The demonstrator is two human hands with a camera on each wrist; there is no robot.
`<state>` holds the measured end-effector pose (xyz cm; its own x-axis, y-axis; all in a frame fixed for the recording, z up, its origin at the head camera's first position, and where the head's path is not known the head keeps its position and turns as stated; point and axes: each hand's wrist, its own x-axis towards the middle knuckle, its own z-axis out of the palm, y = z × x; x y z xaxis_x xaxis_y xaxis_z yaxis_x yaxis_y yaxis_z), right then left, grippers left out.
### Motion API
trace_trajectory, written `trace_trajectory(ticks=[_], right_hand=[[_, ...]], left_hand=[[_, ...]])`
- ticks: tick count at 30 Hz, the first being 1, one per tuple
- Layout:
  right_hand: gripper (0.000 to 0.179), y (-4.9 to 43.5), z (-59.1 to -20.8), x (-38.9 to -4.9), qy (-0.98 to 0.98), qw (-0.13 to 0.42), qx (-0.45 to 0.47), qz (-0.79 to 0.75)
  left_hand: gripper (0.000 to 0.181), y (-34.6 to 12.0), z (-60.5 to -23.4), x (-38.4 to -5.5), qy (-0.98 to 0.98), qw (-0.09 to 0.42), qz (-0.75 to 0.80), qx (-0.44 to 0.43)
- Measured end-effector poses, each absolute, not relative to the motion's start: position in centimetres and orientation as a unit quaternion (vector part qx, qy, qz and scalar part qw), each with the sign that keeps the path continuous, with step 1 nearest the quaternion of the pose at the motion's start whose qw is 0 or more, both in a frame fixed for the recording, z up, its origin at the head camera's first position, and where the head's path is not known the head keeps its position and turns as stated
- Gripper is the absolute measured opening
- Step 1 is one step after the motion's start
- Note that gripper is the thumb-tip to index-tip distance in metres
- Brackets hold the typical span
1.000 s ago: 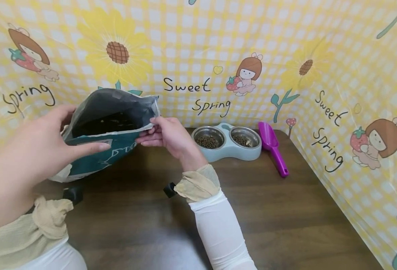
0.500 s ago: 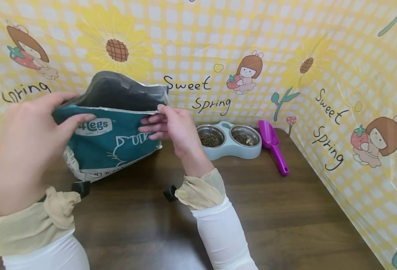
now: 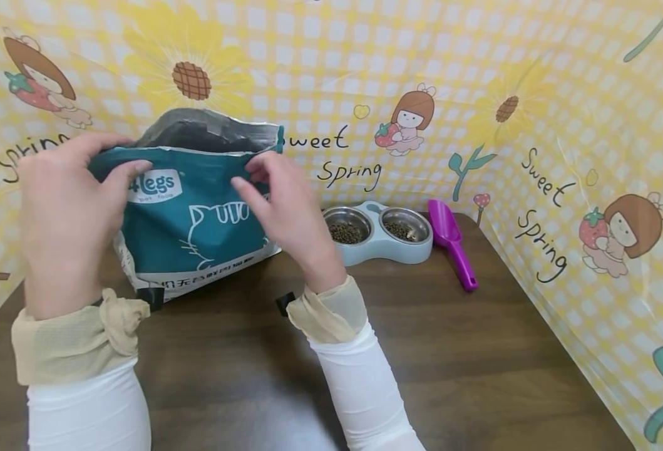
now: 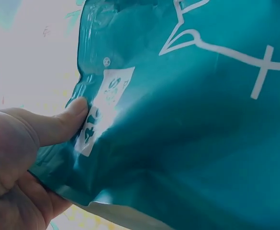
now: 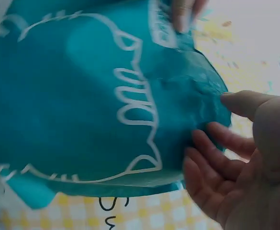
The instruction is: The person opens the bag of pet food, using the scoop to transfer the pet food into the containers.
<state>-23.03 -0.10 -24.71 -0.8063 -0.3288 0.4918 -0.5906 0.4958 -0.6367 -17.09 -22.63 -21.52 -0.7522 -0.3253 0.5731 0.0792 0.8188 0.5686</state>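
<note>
A teal cat food bag, marked "4Legs" with a white cat outline, stands on the table in the head view, its mouth gaping and grey-lined. My left hand grips the bag's upper left corner, thumb on the front near the logo and fingers behind. In the left wrist view that thumb presses beside the label. My right hand is at the bag's upper right front, thumb and fingers apart. In the right wrist view its loosely bent fingers lie against the front just below the top edge.
A pale blue double feeder with two steel bowls of brown kibble stands right of the bag. Beside it lies a purple scoop. A yellow checked cloth hangs behind and along the right of the brown wooden table.
The bag's mouth has tilted away and up, so its front panel now shows and the dark inside no longer does. My right hand has loosened from the rim onto the front.
</note>
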Motion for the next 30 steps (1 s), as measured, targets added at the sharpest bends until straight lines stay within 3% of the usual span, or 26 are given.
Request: trace_trajectory(ticks=[4, 8, 19, 22, 26, 30], right_hand=[[0.035, -1.0, -25.0, -23.6, -0.891, 0.206, 0.299, 0.272], [0.036, -1.4, -24.2, -25.1, -0.908, 0.214, 0.306, 0.193], [0.047, -3.7, -21.7, -28.3, -0.931, 0.226, 0.285, 0.02], [0.053, -4.5, -21.4, -28.5, -0.924, 0.252, 0.288, 0.002], [0.06, -5.4, -20.5, -28.5, -0.901, 0.274, 0.337, -0.008], [0.066, -6.8, -19.0, -28.3, -0.876, 0.248, 0.412, -0.035]], left_hand=[[0.04, -23.0, -21.8, -17.3, -0.887, 0.339, -0.301, 0.094], [0.039, -23.2, -21.9, -17.7, -0.883, 0.334, -0.31, 0.111], [0.033, -23.5, -22.0, -19.3, -0.856, 0.393, -0.32, 0.101], [0.032, -23.6, -22.1, -19.5, -0.849, 0.401, -0.327, 0.108], [0.031, -24.0, -22.3, -20.2, -0.839, 0.418, -0.335, 0.1], [0.03, -24.6, -22.5, -20.8, -0.832, 0.442, -0.328, 0.072]])
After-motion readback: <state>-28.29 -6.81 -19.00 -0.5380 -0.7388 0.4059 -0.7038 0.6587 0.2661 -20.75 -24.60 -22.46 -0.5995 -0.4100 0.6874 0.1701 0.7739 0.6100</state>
